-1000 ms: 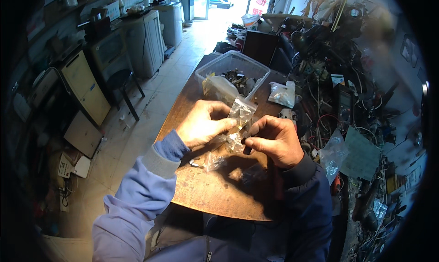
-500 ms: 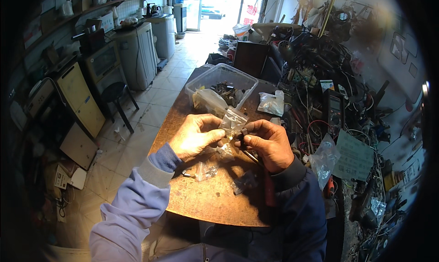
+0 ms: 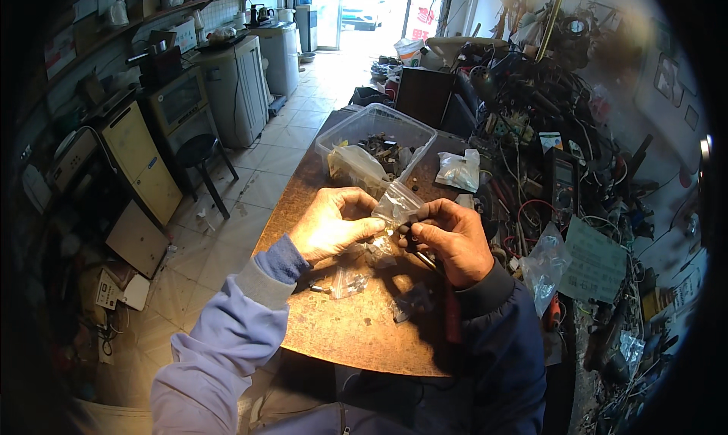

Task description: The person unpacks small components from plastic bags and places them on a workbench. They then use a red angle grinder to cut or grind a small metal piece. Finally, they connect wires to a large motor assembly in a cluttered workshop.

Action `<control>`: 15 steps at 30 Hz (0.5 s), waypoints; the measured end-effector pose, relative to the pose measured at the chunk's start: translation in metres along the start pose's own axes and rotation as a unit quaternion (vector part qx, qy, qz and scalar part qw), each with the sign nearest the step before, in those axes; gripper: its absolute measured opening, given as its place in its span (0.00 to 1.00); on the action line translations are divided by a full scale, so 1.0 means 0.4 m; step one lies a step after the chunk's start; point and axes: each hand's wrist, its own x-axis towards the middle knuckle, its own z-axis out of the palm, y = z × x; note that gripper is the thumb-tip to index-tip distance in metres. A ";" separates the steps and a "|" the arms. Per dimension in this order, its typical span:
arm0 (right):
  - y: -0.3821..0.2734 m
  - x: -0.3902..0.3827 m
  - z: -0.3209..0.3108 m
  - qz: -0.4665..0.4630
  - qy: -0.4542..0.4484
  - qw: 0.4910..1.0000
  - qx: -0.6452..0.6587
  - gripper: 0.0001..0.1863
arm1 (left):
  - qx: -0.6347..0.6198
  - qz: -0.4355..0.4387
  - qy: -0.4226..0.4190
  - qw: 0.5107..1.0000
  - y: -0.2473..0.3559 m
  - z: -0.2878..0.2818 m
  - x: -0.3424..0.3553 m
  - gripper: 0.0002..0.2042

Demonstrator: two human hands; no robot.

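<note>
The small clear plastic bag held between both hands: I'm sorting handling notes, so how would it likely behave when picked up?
The small clear plastic bag, pinched by the left hand and right hand, looks thin and creased, so probably floppy. It seems nearly empty, so likely light. Its glossy film may be a little slippery.

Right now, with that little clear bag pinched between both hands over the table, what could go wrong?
The small clear bag is pinched by left hand and right hand; tipped, its small parts may spill. Spilled pieces could get lost among the loose bags on the rusty table. The open plastic tub sits close behind and could be knocked.
</note>
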 end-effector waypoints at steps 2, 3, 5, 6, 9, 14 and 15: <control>-0.001 0.000 0.001 0.000 -0.003 1.000 -0.005 0.12 | 0.015 0.012 -0.005 1.000 -0.003 -0.003 0.000 0.11; 0.001 0.001 0.000 -0.001 -0.006 1.000 -0.006 0.11 | 0.026 0.022 -0.008 0.999 -0.006 -0.006 0.000 0.11; 0.003 0.001 -0.002 -0.007 -0.011 1.000 -0.009 0.11 | 0.010 0.028 -0.021 0.999 -0.002 -0.002 0.000 0.11; 0.004 0.000 -0.001 -0.012 -0.014 1.000 -0.010 0.11 | -0.016 0.024 -0.030 0.999 0.009 0.005 -0.006 0.11; 0.006 -0.003 -0.004 -0.017 -0.018 0.999 -0.019 0.11 | -0.027 0.002 -0.047 0.999 0.019 0.017 -0.009 0.13; 0.006 -0.003 0.001 -0.015 -0.034 0.998 -0.049 0.10 | -0.014 -0.033 -0.073 0.997 0.016 0.010 -0.012 0.14; 0.010 -0.002 -0.002 -0.015 -0.039 0.998 -0.053 0.10 | -0.032 -0.034 -0.076 0.996 0.007 0.012 -0.010 0.13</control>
